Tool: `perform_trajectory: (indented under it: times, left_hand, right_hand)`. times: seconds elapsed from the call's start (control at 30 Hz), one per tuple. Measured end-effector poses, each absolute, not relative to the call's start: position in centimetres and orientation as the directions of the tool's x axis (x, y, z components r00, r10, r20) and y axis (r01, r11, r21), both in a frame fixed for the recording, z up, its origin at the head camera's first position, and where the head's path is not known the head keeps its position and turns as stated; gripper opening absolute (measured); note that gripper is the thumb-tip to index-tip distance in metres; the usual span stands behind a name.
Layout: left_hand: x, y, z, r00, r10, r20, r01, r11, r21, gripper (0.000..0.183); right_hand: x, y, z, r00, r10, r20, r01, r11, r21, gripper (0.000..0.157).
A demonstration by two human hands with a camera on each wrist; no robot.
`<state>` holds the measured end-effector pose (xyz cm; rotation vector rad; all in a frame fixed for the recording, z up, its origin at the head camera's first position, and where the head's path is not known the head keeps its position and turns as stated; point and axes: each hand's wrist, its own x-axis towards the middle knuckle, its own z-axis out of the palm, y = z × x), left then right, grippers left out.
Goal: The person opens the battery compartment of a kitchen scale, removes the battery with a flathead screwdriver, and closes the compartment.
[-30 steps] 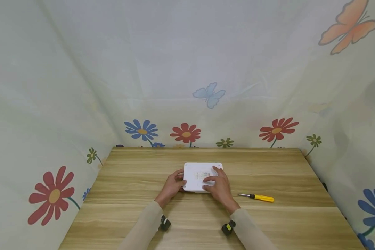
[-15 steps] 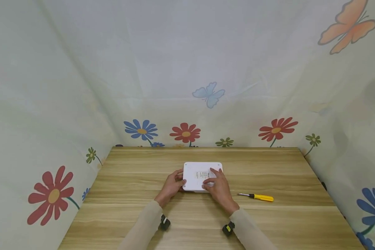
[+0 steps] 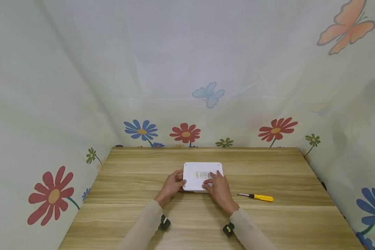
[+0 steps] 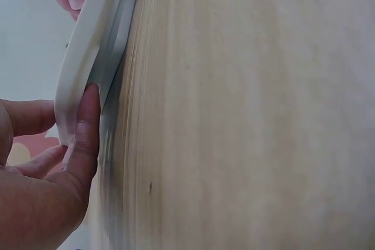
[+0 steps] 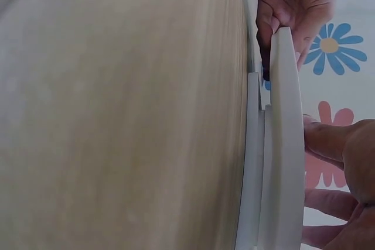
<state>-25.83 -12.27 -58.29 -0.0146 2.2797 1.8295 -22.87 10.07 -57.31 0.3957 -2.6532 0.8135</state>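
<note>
A flat white rectangular device (image 3: 192,173) lies with a face bearing a printed label and small corner screws turned up. In both wrist views it shows a thick upper body (image 5: 284,144) and a thinner plate (image 5: 251,162) beneath, close over the wood. My left hand (image 3: 172,185) grips its left edge, one digit on the upper face and others at the side and in the gap below. My right hand (image 3: 219,189) rests its fingertips on the upper face, right of the middle, around a faint round outline near the front edge. Nothing shows lifted between those fingers.
A screwdriver (image 3: 256,197) with a yellow handle lies to the right of the right hand, its tip pointing left. Under everything is a wood-grain table (image 3: 137,163). Flower-printed cloth (image 3: 162,104) rises behind the table and along its sides.
The right hand's upper fingers have drawn back from near the far right corner toward the label and the front. The left hand and the white device stay almost where they were.
</note>
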Motion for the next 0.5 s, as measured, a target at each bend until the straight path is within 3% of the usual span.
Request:
perform_trajectory:
  times: [0.5]
  left_hand:
    - [-25.90,-12.35,-58.51,-0.975,0.137,-0.177,-0.146,0.209,0.967,0.054]
  right_hand:
    - [-23.00,10.20,-57.61,-0.870,-0.172,0.461,-0.405,0.784,-0.471,0.007]
